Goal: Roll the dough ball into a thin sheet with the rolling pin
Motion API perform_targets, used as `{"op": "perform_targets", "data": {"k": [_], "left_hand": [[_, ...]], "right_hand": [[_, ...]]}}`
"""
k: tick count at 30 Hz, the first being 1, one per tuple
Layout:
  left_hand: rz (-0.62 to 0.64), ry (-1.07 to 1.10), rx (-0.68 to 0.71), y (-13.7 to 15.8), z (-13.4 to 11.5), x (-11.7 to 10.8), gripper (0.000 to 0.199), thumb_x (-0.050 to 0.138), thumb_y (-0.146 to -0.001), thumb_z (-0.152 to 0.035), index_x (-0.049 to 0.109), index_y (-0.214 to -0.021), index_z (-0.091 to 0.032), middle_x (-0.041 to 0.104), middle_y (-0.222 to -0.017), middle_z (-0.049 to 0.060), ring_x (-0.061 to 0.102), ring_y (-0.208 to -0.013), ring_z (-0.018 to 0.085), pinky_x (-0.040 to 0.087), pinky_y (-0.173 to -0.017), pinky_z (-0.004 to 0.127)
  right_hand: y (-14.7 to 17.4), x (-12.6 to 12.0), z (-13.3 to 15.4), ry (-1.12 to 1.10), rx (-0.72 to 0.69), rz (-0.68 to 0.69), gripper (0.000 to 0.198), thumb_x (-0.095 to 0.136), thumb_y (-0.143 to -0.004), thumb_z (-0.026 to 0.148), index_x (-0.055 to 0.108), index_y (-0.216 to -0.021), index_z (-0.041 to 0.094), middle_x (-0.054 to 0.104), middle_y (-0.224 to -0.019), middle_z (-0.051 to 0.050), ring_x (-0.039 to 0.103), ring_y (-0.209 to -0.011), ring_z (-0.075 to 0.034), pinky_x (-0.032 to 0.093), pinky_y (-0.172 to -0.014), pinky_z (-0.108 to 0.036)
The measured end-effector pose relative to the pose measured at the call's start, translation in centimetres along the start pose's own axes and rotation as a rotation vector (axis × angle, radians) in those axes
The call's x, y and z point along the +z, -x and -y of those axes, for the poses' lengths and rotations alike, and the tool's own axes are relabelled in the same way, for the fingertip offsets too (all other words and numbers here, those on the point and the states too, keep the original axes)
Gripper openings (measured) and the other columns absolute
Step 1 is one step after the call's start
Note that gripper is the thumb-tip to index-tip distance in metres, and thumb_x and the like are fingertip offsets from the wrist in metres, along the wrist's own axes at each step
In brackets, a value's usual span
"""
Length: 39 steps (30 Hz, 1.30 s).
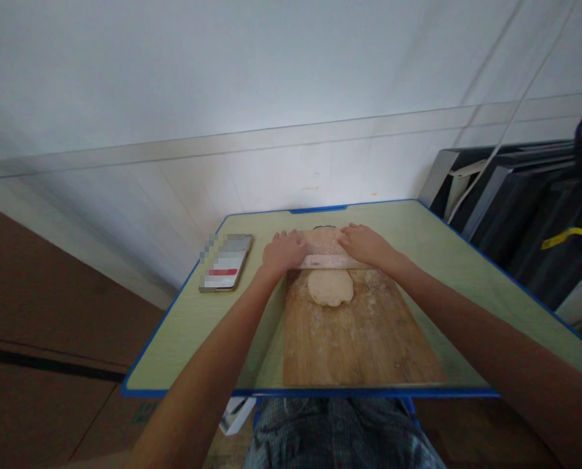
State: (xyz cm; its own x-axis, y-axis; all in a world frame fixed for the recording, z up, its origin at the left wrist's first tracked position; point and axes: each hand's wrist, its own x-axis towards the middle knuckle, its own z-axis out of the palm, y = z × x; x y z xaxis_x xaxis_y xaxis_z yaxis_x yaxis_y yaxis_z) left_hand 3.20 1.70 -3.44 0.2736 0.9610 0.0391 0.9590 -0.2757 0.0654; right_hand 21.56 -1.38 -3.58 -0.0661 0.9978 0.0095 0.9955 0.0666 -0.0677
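Note:
A pale, floury rolling pin [332, 262] lies crosswise over a flattened piece of dough [330, 288]. Some dough shows on the near side of the pin, and a pale floury area shows beyond it. My left hand [284, 251] is over the pin's left end, its fingers pointing away from me. At the right end, my right hand [366, 245] bends over the pin in the same way. Both palms hide the pin's ends. Underneath is a wooden cutting board [354, 352] dusted with flour, which reaches toward the table's near edge.
The light green table [188, 339] has a blue rim and stands against a white wall [281, 163]. A phone [226, 264] with its screen lit lies left of my left hand. Dark flat panels [520, 208] lean beyond the table's right edge. A thin metal rim [325, 227] shows behind the hands.

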Motion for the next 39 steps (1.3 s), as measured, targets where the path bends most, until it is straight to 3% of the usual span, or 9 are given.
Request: {"op": "perform_targets", "data": {"k": [26, 39], "left_hand": [[-0.073, -0.009, 0.020, 2.8, -0.5, -0.6, 0.046, 0.025, -0.089, -0.035, 0.039, -0.129, -0.020, 0.054, -0.124, 0.010, 0.048, -0.115, 0.025, 0.041, -0.089, 0.038], [-0.134, -0.081, 0.055, 4.5, -0.8, -0.9, 0.041, 0.024, -0.090, -0.034, 0.051, -0.117, -0.020, 0.060, -0.113, 0.008, 0.053, -0.107, 0.024, 0.043, -0.084, 0.035]], "right_hand": [[2.3, -0.3, 0.9, -0.001, -0.015, -0.065, 0.044, 0.024, -0.091, 0.032, 0.048, -0.124, 0.014, 0.049, -0.130, -0.015, 0.044, -0.119, -0.026, 0.036, -0.092, -0.042], [3.6, -0.6, 1.5, 0.027, -0.036, -0.035, 0.044, 0.022, -0.091, 0.030, 0.049, -0.123, 0.015, 0.049, -0.131, -0.013, 0.045, -0.119, -0.026, 0.037, -0.092, -0.044]]}}
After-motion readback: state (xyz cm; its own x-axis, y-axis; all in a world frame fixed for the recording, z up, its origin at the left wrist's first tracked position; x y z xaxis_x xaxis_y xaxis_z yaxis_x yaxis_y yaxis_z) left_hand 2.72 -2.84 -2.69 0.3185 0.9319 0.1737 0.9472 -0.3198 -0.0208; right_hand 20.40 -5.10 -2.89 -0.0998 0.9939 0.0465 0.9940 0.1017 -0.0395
